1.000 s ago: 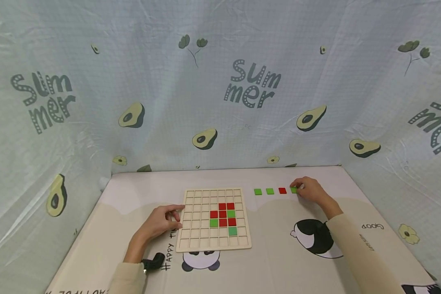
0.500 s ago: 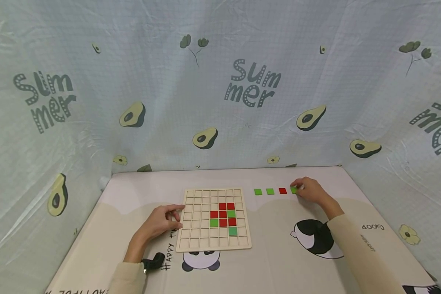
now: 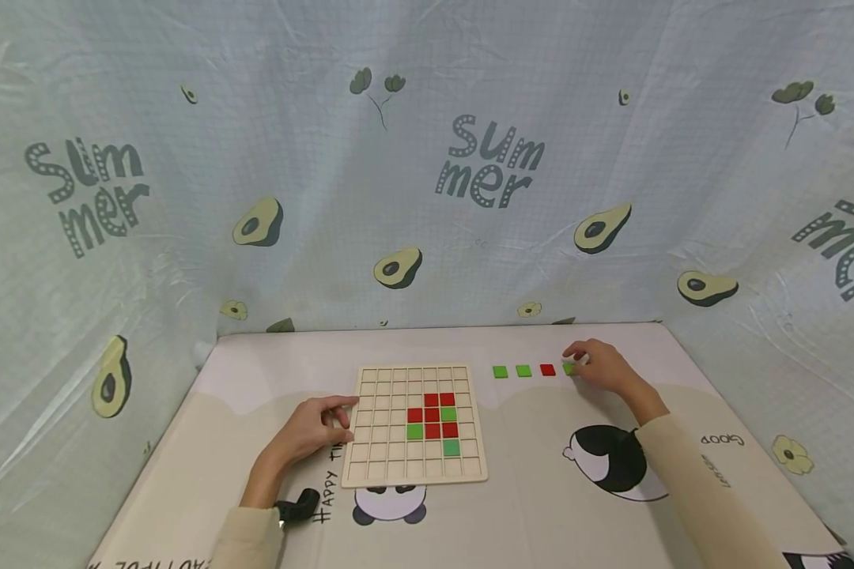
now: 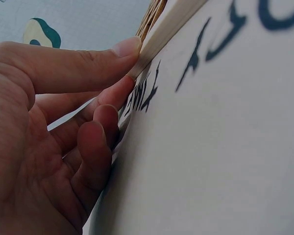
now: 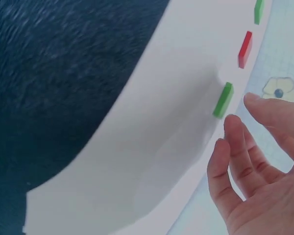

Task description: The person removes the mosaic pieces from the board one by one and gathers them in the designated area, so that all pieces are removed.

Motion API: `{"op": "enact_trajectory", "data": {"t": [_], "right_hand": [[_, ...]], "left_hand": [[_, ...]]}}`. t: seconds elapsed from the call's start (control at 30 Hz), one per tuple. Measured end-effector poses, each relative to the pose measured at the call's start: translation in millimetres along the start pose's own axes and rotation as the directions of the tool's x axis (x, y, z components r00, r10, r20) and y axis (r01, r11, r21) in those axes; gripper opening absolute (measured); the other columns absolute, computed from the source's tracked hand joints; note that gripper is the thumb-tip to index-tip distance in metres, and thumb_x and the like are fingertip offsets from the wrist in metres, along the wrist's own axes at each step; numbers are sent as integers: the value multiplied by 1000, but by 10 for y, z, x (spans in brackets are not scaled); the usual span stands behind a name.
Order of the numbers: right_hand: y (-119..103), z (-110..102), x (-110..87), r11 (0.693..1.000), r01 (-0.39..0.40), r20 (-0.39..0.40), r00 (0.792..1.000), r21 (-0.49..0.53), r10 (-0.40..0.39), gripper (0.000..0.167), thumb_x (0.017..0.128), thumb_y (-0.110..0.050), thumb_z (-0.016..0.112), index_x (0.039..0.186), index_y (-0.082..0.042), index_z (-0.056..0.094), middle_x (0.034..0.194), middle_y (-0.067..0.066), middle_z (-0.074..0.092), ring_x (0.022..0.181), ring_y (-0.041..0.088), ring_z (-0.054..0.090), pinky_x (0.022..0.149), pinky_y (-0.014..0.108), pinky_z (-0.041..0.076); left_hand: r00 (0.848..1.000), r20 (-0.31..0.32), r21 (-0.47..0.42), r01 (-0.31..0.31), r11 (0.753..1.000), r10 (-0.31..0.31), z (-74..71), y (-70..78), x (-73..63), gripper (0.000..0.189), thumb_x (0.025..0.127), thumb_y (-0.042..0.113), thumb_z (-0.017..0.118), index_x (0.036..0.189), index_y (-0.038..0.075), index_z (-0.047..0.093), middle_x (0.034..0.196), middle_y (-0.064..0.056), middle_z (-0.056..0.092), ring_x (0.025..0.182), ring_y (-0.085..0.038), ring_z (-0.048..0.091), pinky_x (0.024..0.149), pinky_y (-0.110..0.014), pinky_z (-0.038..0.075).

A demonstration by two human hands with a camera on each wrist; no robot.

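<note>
A square wooden grid board [image 3: 373, 452] lies on the table, with several red and green tiles in cells right of its middle. My left hand [image 3: 306, 431] rests at its left edge, thumb and index fingertip spread along the rim; the left wrist view shows the thumb against the wooden edge [image 4: 159, 41]. At the right end of a row of loose tiles is a green tile [image 5: 223, 100]. Just beside that tile my right hand [image 3: 601, 366] hovers, fingers parted and holding nothing. Leftward the row continues with a red tile [image 3: 547, 370] and two green tiles [image 3: 523, 371].
The table wears a printed cloth with a panda face [image 3: 390, 506] below the board and a black-haired cartoon head [image 3: 615, 461] at right. Pale avocado-printed sheets [image 3: 477, 261] enclose the back and sides. A black strap [image 3: 299, 506] is around the left wrist.
My right fingers were right at the end green tile; they have now spread and risen slightly off it. The left hand and the board have not moved.
</note>
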State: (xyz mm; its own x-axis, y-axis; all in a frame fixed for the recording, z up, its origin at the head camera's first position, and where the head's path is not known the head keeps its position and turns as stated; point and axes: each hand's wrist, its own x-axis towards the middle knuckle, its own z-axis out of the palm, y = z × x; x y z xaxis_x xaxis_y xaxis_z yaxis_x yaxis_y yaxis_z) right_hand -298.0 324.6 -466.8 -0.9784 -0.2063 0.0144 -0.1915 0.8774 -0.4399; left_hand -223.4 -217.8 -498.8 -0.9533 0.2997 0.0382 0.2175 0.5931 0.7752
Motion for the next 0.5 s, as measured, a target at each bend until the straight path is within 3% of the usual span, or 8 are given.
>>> {"op": "enact_trajectory", "data": {"t": [0.33,0.5], "right_hand": [[-295,10,47,994,112,10,994,3,-112,27,94,-7,65,120,-1,70,112,20,68,92,30,65,84,47,55],[-502,74,66,989,150,16,989,9,-150,26,94,-8,68,119,-3,71,110,17,69,86,24,63,80,40,54]], "left_hand": [[1000,-2,-8,-14,1000,14,-10,5,-15,60,76,8,83,133,-3,67,85,-3,67,64,-7,47,60,-22,38],[1000,-3,-3,-5,1000,5,-1,5,-9,60,76,8,83,133,-2,67,85,-2,67,64,-8,47,61,-22,37]]}}
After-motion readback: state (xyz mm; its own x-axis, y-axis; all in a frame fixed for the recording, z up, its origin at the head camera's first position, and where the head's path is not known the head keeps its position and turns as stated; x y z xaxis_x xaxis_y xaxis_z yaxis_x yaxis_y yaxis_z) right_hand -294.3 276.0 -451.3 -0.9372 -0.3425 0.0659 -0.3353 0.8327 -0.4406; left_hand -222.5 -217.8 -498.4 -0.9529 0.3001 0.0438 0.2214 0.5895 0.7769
